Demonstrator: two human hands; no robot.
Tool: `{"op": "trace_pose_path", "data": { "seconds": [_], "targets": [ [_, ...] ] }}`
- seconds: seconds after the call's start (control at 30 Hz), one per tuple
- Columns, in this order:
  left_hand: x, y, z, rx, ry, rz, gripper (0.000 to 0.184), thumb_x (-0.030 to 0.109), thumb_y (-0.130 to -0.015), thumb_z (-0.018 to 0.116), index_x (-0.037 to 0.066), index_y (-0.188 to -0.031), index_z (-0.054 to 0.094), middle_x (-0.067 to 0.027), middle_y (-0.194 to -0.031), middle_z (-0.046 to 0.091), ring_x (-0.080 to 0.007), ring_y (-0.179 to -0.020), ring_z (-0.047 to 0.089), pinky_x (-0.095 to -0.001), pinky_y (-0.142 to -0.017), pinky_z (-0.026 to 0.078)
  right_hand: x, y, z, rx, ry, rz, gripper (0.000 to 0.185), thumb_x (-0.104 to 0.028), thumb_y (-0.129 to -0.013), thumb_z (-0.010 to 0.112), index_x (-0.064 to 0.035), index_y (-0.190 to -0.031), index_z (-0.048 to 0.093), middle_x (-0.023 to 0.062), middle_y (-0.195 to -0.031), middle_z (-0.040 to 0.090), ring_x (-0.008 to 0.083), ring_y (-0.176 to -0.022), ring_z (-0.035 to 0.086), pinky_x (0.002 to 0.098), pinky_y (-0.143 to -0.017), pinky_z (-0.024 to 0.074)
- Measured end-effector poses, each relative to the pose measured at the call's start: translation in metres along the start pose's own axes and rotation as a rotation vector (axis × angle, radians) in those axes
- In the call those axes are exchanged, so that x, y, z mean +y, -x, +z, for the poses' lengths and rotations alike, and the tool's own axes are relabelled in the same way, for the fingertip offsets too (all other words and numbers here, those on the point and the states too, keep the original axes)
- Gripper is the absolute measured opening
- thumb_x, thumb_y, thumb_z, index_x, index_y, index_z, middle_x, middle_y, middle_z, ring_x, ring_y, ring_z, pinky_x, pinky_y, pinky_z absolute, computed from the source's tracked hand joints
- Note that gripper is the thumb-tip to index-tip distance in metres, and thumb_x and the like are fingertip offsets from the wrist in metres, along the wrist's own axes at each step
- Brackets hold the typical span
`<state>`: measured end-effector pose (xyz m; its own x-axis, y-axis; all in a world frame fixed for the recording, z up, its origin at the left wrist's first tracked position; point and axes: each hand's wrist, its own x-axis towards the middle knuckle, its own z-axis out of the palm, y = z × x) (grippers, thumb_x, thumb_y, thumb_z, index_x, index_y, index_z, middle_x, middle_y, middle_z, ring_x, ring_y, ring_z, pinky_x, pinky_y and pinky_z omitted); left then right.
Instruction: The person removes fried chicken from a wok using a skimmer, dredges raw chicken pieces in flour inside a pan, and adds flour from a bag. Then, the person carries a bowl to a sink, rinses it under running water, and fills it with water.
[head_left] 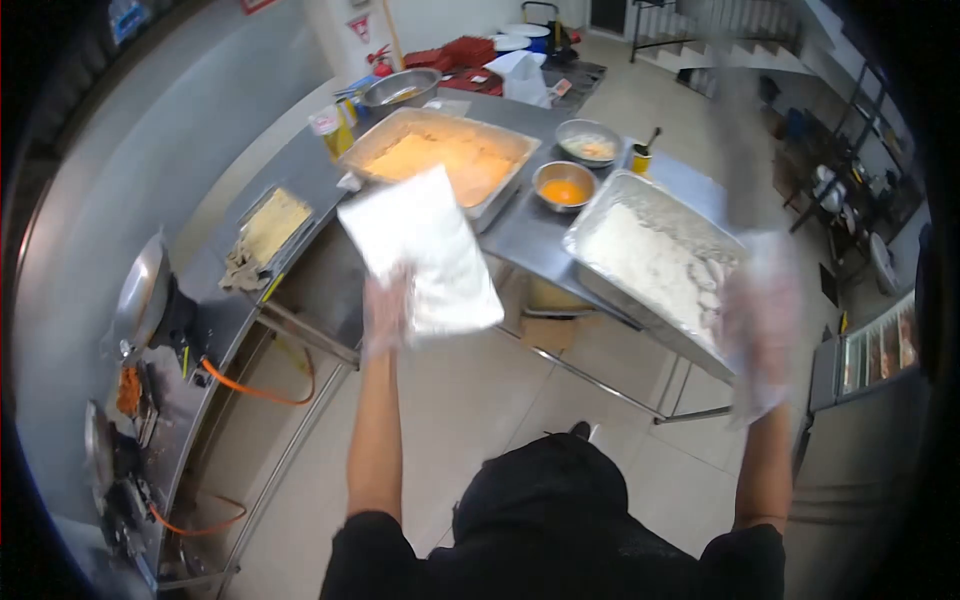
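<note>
My left hand [388,308], in a thin see-through glove, grips a flat white rectangular packet [425,250] by its lower left side. On the right, my right hand [762,310] is gloved too and smeared by motion, beside the right edge of a deep metal tray of white flour-like powder [640,250]. A long grey blade-like thing [740,140], badly blurred, rises from it. Behind the packet stands a large metal tray [525,170] with an orange-yellow crumbly layer. Between the trays is a small steel bowl of orange liquid [566,190].
A bowl with pale food [590,142] and a larger steel bowl [400,90] stand farther back. At left, a counter carries a tray with a yellow slab [272,230], a wok [145,290] and burners. An orange hose [255,390] hangs below. Stairs rise behind.
</note>
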<state>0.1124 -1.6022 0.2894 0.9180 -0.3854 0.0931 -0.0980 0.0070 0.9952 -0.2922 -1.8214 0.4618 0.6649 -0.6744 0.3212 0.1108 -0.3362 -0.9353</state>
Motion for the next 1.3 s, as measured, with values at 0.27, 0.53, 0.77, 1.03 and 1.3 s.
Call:
{"op": "trace_pose_path", "data": {
  "seconds": [0.27, 0.53, 0.77, 1.03, 1.3],
  "targets": [
    [0.165, -0.047, 0.256, -0.187, 0.015, 0.589, 0.049, 0.043, -0.088, 0.063, -0.002, -0.105, 0.06, -0.0079, -0.089, 0.064, -0.0139, -0.081, 0.056, -0.0302, -0.07, 0.046, -0.072, 0.02, -0.179, 0.407, -0.481, -0.715, 0.044, -0.035, -0.099, 0.037, -0.0011, -0.127, 0.043, 0.0069, -0.11, 0.054, 0.0173, -0.097, 0.053, 0.0312, -0.087, 0.0457],
    [0.243, -0.028, 0.434, -0.454, 0.169, 0.855, 0.052, 0.045, -0.089, 0.06, -0.001, -0.112, 0.056, -0.0076, -0.094, 0.063, -0.0135, -0.085, 0.056, -0.0285, -0.075, 0.046, 0.174, 0.078, -0.123, -0.036, 0.686, 0.235, 0.031, -0.027, -0.099, 0.036, -0.0041, -0.1, 0.056, 0.0232, -0.094, 0.06, 0.0416, -0.094, 0.056, 0.0464, -0.084, 0.0442],
    [0.22, -0.015, 0.502, -0.475, 0.0, 0.727, 0.049, 0.045, -0.09, 0.059, 0.002, -0.113, 0.058, -0.0105, -0.096, 0.066, -0.0191, -0.087, 0.06, -0.0332, -0.078, 0.047, 0.157, 0.096, -0.238, 0.211, 0.745, 0.49, 0.027, -0.024, -0.091, 0.049, 0.0006, -0.101, 0.052, 0.0264, -0.094, 0.058, 0.0459, -0.089, 0.055, 0.0484, -0.076, 0.0448],
    [0.149, 0.0, 0.529, -0.659, -0.1, 0.404, 0.054, 0.05, -0.091, 0.052, 0.002, -0.112, 0.06, -0.0114, -0.093, 0.067, -0.0187, -0.084, 0.061, -0.0342, -0.075, 0.047, 0.325, 0.115, -0.343, 0.633, 1.264, 0.551, 0.037, -0.038, -0.093, 0.048, -0.005, -0.11, 0.051, 0.0243, -0.104, 0.058, 0.0414, -0.096, 0.056, 0.0506, -0.082, 0.0444],
    [0.123, 0.031, 0.529, -0.557, -0.39, 0.368, 0.05, 0.045, -0.092, 0.055, 0.001, -0.114, 0.057, -0.0111, -0.092, 0.066, -0.0184, -0.083, 0.059, -0.0329, -0.076, 0.047, 0.274, -0.045, -0.335, 0.517, 0.821, 0.258, 0.033, -0.033, -0.092, 0.048, -0.0045, -0.107, 0.057, 0.0176, -0.095, 0.062, 0.0345, -0.091, 0.059, 0.0436, -0.081, 0.0463]
  ]
}}
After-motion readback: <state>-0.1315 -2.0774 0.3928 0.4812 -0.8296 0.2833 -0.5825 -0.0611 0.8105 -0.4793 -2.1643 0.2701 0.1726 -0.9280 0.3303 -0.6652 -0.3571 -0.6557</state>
